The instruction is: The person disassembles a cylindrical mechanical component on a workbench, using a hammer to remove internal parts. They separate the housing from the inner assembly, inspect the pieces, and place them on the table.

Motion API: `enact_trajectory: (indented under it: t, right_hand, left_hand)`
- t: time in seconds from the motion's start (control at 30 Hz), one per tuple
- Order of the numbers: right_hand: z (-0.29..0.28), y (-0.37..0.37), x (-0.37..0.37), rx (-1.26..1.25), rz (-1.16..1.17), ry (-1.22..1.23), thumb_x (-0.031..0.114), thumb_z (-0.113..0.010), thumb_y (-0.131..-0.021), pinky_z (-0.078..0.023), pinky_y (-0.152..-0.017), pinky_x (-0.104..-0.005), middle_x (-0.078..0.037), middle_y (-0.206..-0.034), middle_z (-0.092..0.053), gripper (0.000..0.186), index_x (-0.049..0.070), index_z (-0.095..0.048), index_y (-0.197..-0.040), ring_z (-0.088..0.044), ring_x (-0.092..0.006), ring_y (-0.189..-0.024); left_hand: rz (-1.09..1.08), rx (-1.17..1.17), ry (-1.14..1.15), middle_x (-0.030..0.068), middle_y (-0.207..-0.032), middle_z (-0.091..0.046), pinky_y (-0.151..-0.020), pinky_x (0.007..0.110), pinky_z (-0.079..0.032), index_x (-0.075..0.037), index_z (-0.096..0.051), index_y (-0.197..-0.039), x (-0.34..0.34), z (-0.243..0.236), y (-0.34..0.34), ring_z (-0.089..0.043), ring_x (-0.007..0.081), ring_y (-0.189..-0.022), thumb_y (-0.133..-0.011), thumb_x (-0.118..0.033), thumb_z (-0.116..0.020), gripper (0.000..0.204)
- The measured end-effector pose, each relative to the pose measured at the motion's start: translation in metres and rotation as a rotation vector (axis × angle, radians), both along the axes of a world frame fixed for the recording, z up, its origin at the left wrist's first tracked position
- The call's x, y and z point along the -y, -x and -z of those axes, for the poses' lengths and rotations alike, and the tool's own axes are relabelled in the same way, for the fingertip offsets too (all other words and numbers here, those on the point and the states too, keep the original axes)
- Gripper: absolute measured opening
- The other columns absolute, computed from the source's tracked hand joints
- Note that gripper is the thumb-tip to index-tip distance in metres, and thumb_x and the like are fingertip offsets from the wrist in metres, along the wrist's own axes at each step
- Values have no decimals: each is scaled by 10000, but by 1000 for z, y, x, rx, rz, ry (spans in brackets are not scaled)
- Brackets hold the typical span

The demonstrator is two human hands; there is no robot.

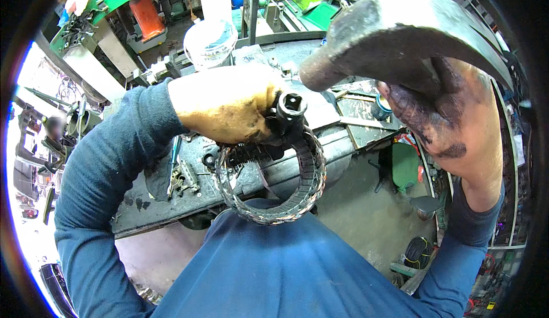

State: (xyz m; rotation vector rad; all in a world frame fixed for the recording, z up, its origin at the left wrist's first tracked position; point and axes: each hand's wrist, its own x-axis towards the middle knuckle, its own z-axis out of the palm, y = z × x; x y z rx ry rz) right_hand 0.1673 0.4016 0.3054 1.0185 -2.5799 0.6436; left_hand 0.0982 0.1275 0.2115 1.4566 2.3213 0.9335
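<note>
My left hand point(234, 106), its skin stained dark, is closed in a fist over the workbench. It grips a short dark metal socket point(290, 105) with a square hole facing up. Right below the fist hangs a stator ring point(309, 166) with slotted inner walls and copper windings round its rim; how it is held is hidden by the fist. On the right, my raised right hand point(457, 118), blackened with grease, has its fingers curled under a large grey curved piece point(400, 23) with a rounded stub at one end. That piece is very close to the camera, and its full shape is unclear.
A grey workbench point(148, 212) lies beneath my hands, with small metal parts point(184, 179) near its front left. Behind stands a white bucket point(210, 42). A blue-labelled can point(381, 107) sits at the right. Lower down are a green container point(405, 166) and a coiled black cable point(418, 252).
</note>
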Motion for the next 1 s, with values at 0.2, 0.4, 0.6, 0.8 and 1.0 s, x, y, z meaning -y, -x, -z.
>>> enact_trajectory:
  t: [0.2, 0.4, 0.6, 0.8, 1.0]
  right_hand:
    - [-15, -6, 6, 236, -92, 155, -9, -759, -892, -557, -961, -322, -138, -1175, -723, 450, -60, -576, -1299, -708, -193, -1054]
    - [-9, 7, 2, -189, -101, -322, 15, -735, -847, -555, -908, -339, -142, -1120, -708, 468, -47, -600, -1291, -684, -201, -979]
    - [-28, -11, 21, 91, 59, -209, 43, -746, -893, -538, -908, -332, -143, -1143, -722, 359, -40, -630, -1222, -698, -202, -1013]
    - [-17, -2, 9, 20, -123, -304, 31, -704, -918, -519, -980, -332, -162, -1213, -694, 474, -55, -550, -1358, -668, -204, -1093]
    - [-22, -11, -1, -286, -28, -509, 85, -692, -953, -527, -981, -338, -167, -1273, -665, 518, -57, -495, -1410, -662, -191, -1132]
  left_hand:
    - [-42, -38, 95, 173, -839, -717, -744, 417, -552, -27, -701, -988, 2, -13, -5, -703, 311, -782, -817, -99, -781, 203]
    - [-50, 13, 245, 148, -1017, -718, -880, 446, -552, -57, -700, -1117, 0, -19, -5, -686, 319, -984, -818, -23, -694, 301]
    - [-50, -69, 176, 156, -1003, -732, -857, 440, -560, -63, -706, -1128, 1, -19, -7, -698, 323, -959, -802, -15, -717, 330]
    - [-99, -72, 292, 145, -1023, -752, -859, 424, -567, -68, -731, -1116, -3, -18, -6, -713, 299, -967, -826, -33, -710, 293]
    - [-109, -23, 354, 150, -1027, -755, -835, 399, -560, -80, -735, -1153, -5, -25, -9, -710, 275, -920, -825, -69, -749, 328]
